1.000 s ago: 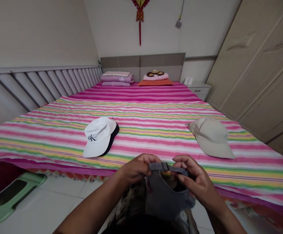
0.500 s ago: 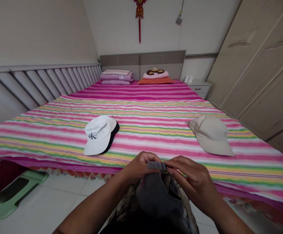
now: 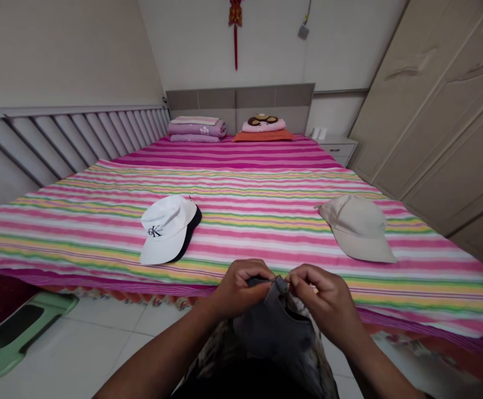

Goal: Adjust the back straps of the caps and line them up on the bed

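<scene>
A dark grey cap (image 3: 272, 330) is held at my waist, its back opening and strap turned up toward me. My left hand (image 3: 243, 285) pinches the strap's end and the cap's edge between thumb and fingers. On the other side of the buckle, my right hand (image 3: 318, 293) pinches the strap with thumb and fingertips. Beyond my left hand, a white cap (image 3: 167, 230) with black "CK" letters lies over a black cap (image 3: 191, 230) on the bed. A beige cap (image 3: 358, 227) lies on the bed to the right.
The bed (image 3: 258, 205) has a striped pink, yellow and green sheet. Folded purple bedding (image 3: 195, 130) and an orange cushion (image 3: 262, 136) stand by the headboard (image 3: 241, 102). A green stool (image 3: 25, 332) stands at lower left. A wardrobe (image 3: 441, 122) lines the right side.
The strap, flat and spread across between my hands before, is now bent up at the buckle. My left thumb has come over the cap's edge, and the view has shifted slightly.
</scene>
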`<state>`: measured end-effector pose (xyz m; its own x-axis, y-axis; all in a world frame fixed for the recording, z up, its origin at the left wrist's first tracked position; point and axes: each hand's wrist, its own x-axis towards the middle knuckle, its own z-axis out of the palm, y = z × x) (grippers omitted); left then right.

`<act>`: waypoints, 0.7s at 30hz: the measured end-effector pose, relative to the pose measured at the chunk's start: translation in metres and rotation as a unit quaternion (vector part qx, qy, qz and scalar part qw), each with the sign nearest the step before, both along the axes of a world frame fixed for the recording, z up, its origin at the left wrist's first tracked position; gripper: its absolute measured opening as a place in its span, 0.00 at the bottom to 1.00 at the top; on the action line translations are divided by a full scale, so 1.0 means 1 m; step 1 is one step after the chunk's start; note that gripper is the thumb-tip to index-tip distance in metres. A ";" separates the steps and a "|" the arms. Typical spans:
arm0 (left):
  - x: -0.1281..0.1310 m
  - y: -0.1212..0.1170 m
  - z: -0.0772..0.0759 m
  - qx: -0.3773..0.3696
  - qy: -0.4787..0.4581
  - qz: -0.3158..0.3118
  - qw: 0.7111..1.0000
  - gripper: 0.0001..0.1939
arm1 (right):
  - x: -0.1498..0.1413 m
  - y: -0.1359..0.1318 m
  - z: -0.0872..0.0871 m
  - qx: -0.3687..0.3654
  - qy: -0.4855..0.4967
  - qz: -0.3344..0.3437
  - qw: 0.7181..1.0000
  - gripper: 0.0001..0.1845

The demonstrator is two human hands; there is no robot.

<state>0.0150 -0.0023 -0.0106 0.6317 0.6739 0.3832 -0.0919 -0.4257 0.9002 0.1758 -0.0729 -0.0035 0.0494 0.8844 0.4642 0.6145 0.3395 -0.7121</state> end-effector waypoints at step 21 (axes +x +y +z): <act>0.000 0.001 -0.005 0.009 0.046 0.050 0.998 0.06 | -0.001 0.001 -0.004 0.074 -0.057 0.018 0.995 0.12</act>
<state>0.0150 -0.0015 -0.0155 0.5946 0.7291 0.3390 0.0353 -0.4449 0.8949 0.1746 -0.0715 -0.0072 -0.0413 0.8064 0.5899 0.6739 0.4584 -0.5794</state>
